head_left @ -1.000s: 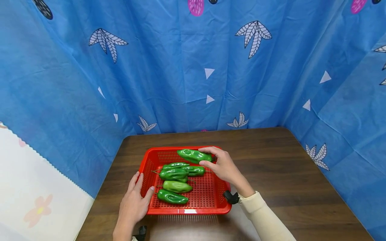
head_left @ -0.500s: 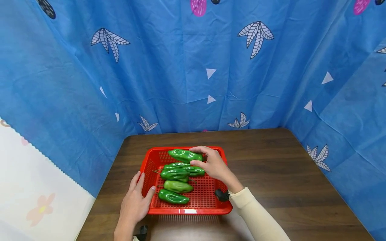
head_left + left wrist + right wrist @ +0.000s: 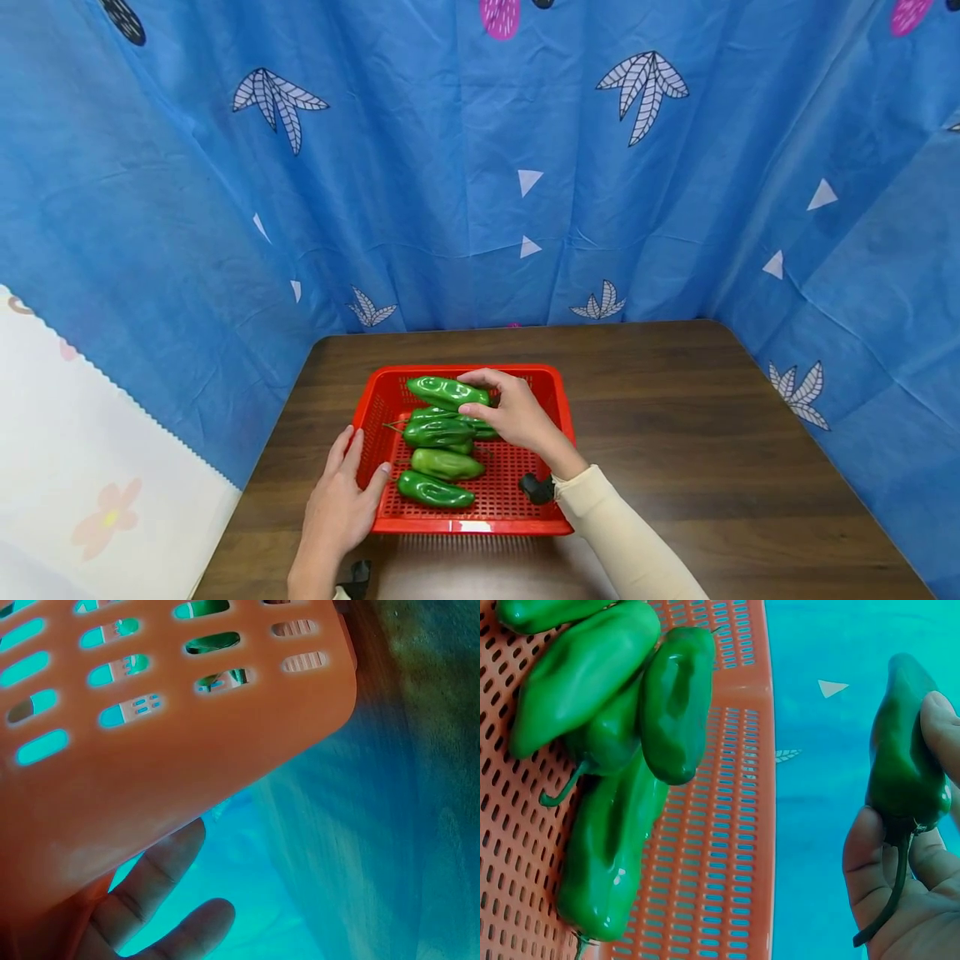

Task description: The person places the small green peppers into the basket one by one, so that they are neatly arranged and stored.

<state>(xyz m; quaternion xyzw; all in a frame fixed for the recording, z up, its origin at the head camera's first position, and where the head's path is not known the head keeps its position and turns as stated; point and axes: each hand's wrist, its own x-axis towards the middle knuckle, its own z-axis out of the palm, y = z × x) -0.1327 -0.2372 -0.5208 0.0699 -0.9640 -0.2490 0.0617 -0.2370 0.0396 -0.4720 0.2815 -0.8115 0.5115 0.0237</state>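
A long glossy green pepper (image 3: 448, 392) is pinched between the thumb and fingers of my right hand (image 3: 517, 412). It is above the far side of a red perforated plastic basket (image 3: 472, 526). In the right wrist view the held pepper (image 3: 904, 754) has its curved stem pointing down toward the palm. Several other green peppers lie in the basket, including a lighter one (image 3: 447, 464) and a dark one (image 3: 435, 489) near the front. My left hand (image 3: 337, 504) rests at the basket's left rim, fingers fairly straight and the thumb reaching over the inside.
The basket stands on a dark wood-grain table (image 3: 675, 433). A blue patterned curtain (image 3: 480, 208) hangs behind and at both sides. White cloth with a flower print (image 3: 105, 467) is at the lower left. Black straps (image 3: 536, 488) sit at the wrists.
My right hand has moved left across the basket with the pepper, from near the far right corner toward the back middle. The left hand stays at the rim.
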